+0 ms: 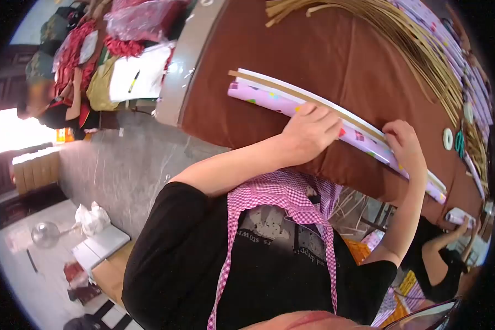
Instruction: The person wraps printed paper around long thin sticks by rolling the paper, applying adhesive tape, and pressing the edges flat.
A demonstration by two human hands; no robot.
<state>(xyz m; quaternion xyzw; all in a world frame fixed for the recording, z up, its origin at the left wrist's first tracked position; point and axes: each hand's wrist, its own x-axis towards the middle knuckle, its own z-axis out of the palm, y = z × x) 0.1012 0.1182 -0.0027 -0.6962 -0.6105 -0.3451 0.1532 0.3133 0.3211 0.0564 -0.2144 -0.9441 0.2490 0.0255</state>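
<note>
A long pink patterned sheet [261, 98], partly rolled up and with a white inner side, lies across the brown tabletop cover [247, 44]. A thin tan strip [291, 87] runs lengthwise along its white side. My left hand [312, 132] is closed over the middle of the roll, knuckles up and fingertips curled onto it. Further right, my right hand [406, 144] has its fingers bent against the strip and the sheet's edge, thumb side hidden. The right end of the roll [435, 192] sticks out past my right wrist.
A bundle of long tan strips [390, 33] lies along the far side, beside more patterned sheets [434, 36]. White tape [448, 138] and green scissors [460, 142] lie at right. A co-worker's arm [443, 242] is at lower right; another person [66, 104] sits at left.
</note>
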